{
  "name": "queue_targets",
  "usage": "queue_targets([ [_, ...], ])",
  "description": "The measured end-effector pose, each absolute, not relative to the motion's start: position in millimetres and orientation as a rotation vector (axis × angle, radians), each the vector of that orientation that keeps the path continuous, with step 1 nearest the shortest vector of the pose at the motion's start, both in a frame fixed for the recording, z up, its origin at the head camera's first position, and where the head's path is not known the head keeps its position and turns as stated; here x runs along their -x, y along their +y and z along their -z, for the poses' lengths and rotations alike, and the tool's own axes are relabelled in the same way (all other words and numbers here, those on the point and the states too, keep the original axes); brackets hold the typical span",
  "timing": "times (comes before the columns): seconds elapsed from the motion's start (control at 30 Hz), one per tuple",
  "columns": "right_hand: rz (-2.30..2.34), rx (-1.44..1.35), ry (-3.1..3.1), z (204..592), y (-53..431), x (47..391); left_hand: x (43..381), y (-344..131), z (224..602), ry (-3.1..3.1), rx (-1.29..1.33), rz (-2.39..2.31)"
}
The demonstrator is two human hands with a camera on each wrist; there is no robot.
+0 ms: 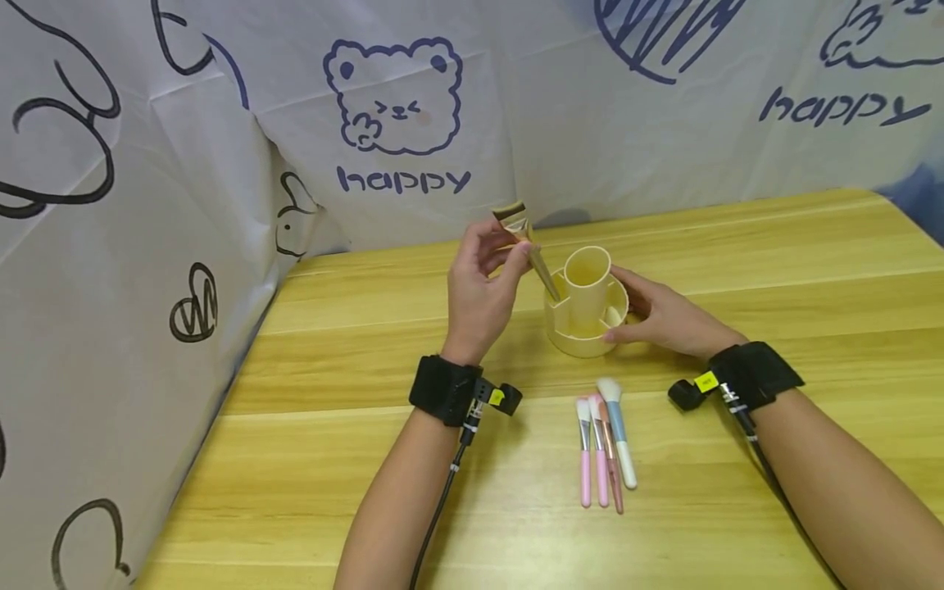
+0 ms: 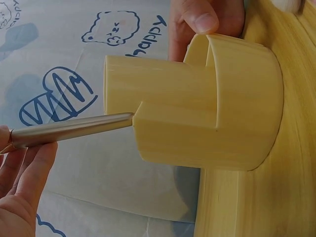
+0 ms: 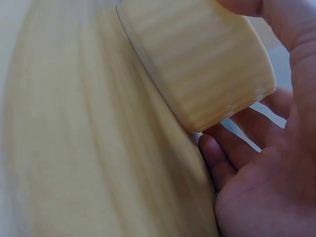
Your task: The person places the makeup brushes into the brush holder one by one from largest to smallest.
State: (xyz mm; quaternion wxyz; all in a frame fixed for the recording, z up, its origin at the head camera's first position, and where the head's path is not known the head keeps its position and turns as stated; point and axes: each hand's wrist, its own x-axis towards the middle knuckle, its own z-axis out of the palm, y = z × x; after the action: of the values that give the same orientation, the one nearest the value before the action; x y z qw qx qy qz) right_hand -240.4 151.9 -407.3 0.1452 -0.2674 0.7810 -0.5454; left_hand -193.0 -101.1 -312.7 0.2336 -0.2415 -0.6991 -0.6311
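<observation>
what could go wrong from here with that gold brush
The handle tip of the gold flat brush, pinched by the left hand, is at the rim of the round pale-yellow plastic-looking holder, so it might snag. Should the right hand loosen its grip, a push may tip the holder. Three pinkish brushes and a blue-and-white one lie loose nearby and might roll.

The holder (image 2: pixel 249 106) looks smooth plastic, the brush handle (image 2: pixel 79 128) metallic, the table (image 1: pixel 324 369) glossy wood.
</observation>
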Motion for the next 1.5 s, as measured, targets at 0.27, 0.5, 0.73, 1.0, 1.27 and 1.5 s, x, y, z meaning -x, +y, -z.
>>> queue_targets([
  [0.27, 1.576, 0.784, 2.237, 405.6, 151.1, 239.8, 184.3, -99.5, 304.0, -1.929, 0.658, 1.722],
  [0.5, 1.521, 0.704, 2.325, 403.1, 148.1, 235.8, 185.2, -99.4, 305.0, -1.929, 0.655, 1.727],
  [0.73, 1.528, 0.651, 2.321, 403.9, 148.3, 235.6, 185.3, -99.9, 305.5, -1.937, 0.648, 1.711],
  [1.0, 1.543, 0.680, 2.295, 405.8, 149.7, 237.7, 184.5, -100.0, 305.3, -1.938, 0.643, 1.712],
  [1.27, 1.542, 0.786, 2.277, 405.6, 153.1, 238.4, 185.0, -99.7, 306.6, -1.942, 0.646, 1.707],
  [1.5, 1.501, 0.750, 2.304, 403.2, 152.6, 237.4, 200.5, -102.6, 323.7, -1.939, 0.646, 1.702],
])
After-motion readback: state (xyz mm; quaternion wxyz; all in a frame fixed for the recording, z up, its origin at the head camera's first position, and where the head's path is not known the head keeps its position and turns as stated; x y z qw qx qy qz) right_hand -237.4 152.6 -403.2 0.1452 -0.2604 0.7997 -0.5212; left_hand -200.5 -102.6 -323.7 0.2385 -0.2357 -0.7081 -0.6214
